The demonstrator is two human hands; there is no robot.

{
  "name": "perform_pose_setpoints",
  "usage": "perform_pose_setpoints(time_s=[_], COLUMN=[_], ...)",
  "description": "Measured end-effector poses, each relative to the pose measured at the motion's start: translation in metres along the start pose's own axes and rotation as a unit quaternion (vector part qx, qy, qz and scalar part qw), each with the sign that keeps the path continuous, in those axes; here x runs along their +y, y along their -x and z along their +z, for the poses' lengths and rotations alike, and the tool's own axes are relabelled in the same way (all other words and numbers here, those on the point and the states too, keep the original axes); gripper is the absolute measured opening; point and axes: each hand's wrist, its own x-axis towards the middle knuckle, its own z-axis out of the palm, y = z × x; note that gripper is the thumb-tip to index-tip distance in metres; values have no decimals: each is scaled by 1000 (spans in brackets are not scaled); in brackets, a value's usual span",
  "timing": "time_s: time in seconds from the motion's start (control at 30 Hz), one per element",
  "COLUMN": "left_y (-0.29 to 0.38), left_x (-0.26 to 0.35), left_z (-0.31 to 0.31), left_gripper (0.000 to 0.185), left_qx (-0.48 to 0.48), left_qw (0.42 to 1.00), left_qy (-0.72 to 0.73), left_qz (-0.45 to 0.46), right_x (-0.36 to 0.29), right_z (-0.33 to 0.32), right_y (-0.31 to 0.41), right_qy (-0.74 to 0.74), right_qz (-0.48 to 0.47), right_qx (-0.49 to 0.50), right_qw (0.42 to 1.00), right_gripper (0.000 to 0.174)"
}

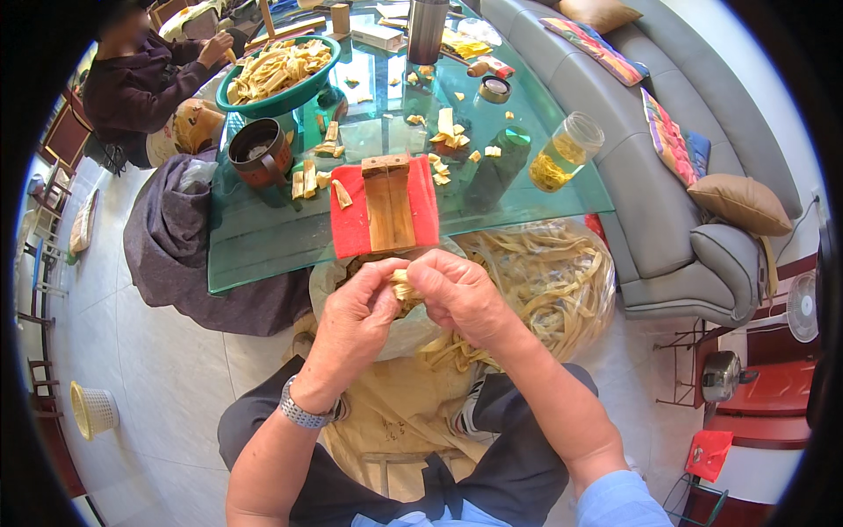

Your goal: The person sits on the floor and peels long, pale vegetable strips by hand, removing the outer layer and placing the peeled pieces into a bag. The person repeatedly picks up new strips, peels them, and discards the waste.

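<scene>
My left hand (359, 309) and my right hand (461, 296) meet in front of the table edge, both pinching a small bundle of pale yellow dried strip (403, 284). The fingertips cover part of it. Just beyond them a wooden block jig (388, 211), with a raised crosspiece at its far end, rests on a red cloth (425, 204) at the edge of the glass table (276, 253). One short yellow piece (342, 195) lies on the cloth. Below my hands is an open plastic-lined sack (329, 283), its contents mostly hidden.
A clear bag of long strips (553, 283) sits right of the sack. On the table stand a green basin of folded pieces (283, 79), a dark mug (260, 155), a glass jar (565, 153) and a steel flask (426, 33). Another person (138, 92) works at the left.
</scene>
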Motion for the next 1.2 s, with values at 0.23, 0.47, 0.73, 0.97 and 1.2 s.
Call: perform_pose_setpoints(time_s=[0.23, 0.47, 0.73, 0.97, 1.2], left_y=[5, 6, -4, -13, 7], left_x=[-7, -10, -5, -1, -8], left_z=[0, 7, -19, -54, -30], left_gripper=[42, 51, 37, 32, 42], left_qx=[-8, 24, 140, 128, -154], left_qw=[999, 999, 974, 975, 943], left_qy=[4, -11, -168, -156, -281], left_qz=[42, 47, 60, 88, 88], right_x=[-2, 14, -10, -3, 3], right_z=[7, 13, 6, -18, -7], right_y=[-2, 2, 6, 9, 14], right_qy=[-61, 35, 144, 243, 360], right_qz=[63, 23, 67, -22, -85], right_qx=[-2, -41, 4, 3, -22], right_qw=[996, 998, 987, 970, 929], right_gripper=[25, 31, 32, 19, 13])
